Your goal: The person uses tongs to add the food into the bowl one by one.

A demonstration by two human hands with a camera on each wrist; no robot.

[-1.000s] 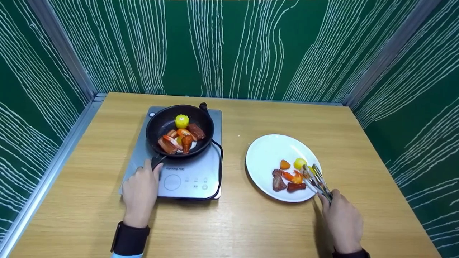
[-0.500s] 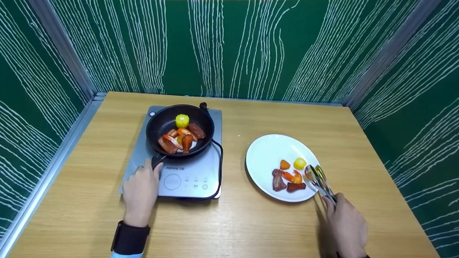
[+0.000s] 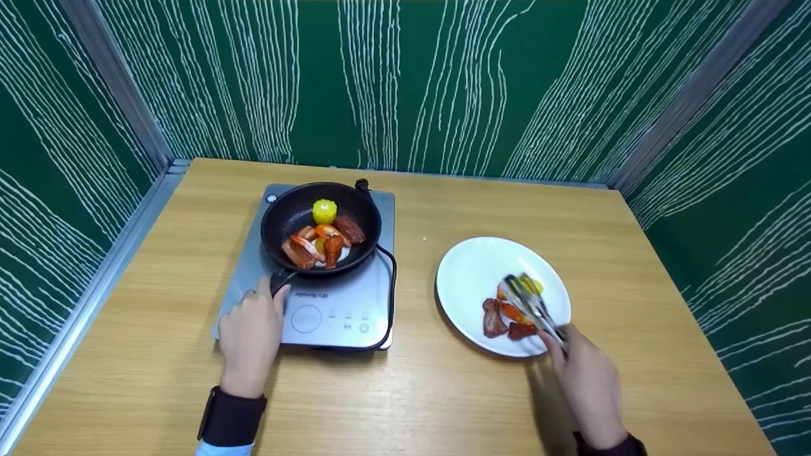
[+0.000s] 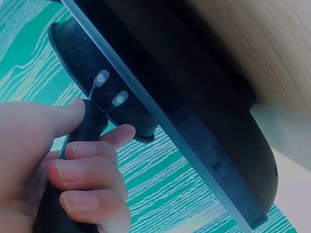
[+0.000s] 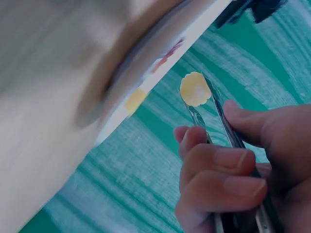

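Note:
My left hand [image 3: 250, 329] grips the black handle [image 4: 92, 119] of a frying pan [image 3: 285, 218], thumb on one side and fingers curled round the other. In the pan lie a yellow corn piece [image 3: 324, 211], a shrimp [image 3: 308, 247], a drumstick [image 3: 332, 250] and pieces of meat [image 3: 348, 228]. My right hand [image 3: 589, 386] holds metal tongs [image 3: 535, 307] over the white plate [image 3: 466, 272]. In the right wrist view, a round corn piece [image 5: 195, 90] is pinched between the tong tips. Below the tongs are meat [image 3: 493, 318] and a partly covered shrimp [image 3: 512, 312].
The pan stands on a silver induction cooker [image 3: 342, 301] at the left of the wooden table [image 3: 431, 392]. A black cable [image 3: 393, 285] runs along the cooker's right side. Green walls [image 3: 431, 82] with white lines rise behind and at both sides.
My right hand first shifts slightly right with the tongs, then swings left, bringing the tongs and the corn piece over the middle of the plate's food. My left hand stays on the pan handle.

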